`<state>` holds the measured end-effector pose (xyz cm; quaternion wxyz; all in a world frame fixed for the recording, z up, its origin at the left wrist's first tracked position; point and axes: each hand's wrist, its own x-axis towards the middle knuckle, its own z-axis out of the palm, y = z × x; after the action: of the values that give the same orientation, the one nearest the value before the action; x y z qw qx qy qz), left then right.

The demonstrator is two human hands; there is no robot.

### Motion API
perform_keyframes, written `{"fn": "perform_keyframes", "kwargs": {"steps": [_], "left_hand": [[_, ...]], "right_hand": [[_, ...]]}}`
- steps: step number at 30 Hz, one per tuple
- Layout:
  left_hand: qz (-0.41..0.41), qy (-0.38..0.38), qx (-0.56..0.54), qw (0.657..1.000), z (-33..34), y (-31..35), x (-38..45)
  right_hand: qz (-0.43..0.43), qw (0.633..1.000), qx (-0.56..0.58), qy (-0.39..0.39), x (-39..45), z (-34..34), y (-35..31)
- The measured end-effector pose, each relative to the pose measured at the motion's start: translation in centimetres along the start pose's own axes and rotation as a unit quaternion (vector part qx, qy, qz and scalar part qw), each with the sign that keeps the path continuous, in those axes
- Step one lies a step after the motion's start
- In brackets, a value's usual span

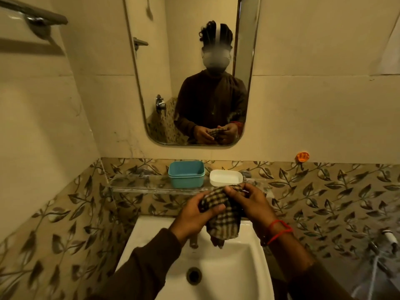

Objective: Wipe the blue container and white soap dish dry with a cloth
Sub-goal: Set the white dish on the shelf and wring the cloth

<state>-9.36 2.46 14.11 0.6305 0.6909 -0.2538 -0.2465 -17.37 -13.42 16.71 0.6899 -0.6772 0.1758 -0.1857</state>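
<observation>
Down low, nearest of all, white sink (249,276) with a dark drain hole, two dark sleeves crossing its rim. Up from there, left hand (194,215) curled shut on the checked cloth (223,215), thumb laid across the front of the fabric, fingers wrapped behind and hidden. Bunched between both hands, cloth hanging down in a loose tail over the basin. To the right, right hand (251,201) pinching the cloth's upper edge, fingertips closed on the fold, red thread round the wrist. Beyond the knuckles, up on the glass shelf (138,185): blue container (186,174) on the left, open side up, standing apart from every finger; just beside it to the right, white soap dish (225,178), near the right hand's fingertips but, as far as can be seen, untouched. Above all that, mirror (151,83) on the pale wall; far right, small orange hook (302,156) on the tile.
</observation>
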Motion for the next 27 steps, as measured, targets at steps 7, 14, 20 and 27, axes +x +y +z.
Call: {"fn": "perform_keyframes", "kwargs": {"steps": [7,14,20,27], "left_hand": [[-0.012,0.037,-0.175,0.984,-2.4,2.7,0.2],[0.033,0.088,-0.224,0.970,-2.8,5.9,2.2],[0.078,0.121,-0.181,0.973,-3.0,9.0,3.2],[0.115,0.151,-0.075,0.979,-4.1,11.1,4.0]], "right_hand": [[-0.020,0.999,0.019,-0.035,1.1,2.0,-2.8],[-0.032,0.996,0.056,-0.057,2.7,3.5,-5.9],[-0.048,0.997,0.046,-0.036,3.9,3.8,-8.9],[-0.040,0.994,0.070,-0.074,4.2,3.2,-11.6]]}}
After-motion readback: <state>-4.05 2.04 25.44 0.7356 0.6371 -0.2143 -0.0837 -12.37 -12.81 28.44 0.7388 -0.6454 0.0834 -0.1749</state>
